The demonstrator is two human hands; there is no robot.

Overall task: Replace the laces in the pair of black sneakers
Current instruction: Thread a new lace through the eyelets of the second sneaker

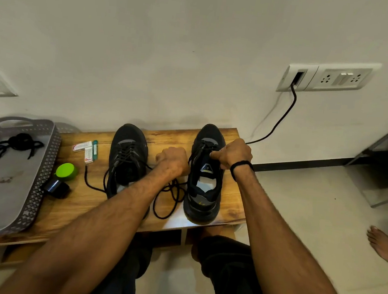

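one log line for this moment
step: lacing right sneaker | left hand: grips lace | right hand: pinches lace on sneaker

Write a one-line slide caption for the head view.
Left hand and right hand work the black lace of one sneaker on a wooden table; the other sneaker stands alongside.

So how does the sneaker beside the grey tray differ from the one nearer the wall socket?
The tray-side sneaker shows crossed lacing over its tongue; the socket-side sneaker has lace only near the toe, its tongue bare. The right hand pinches the lace on the socket-side sneaker and the left hand, a fist beside it, seems to pull it; no hand grips the tray-side sneaker. Both are black, upright on the wooden table, toes toward the wall.
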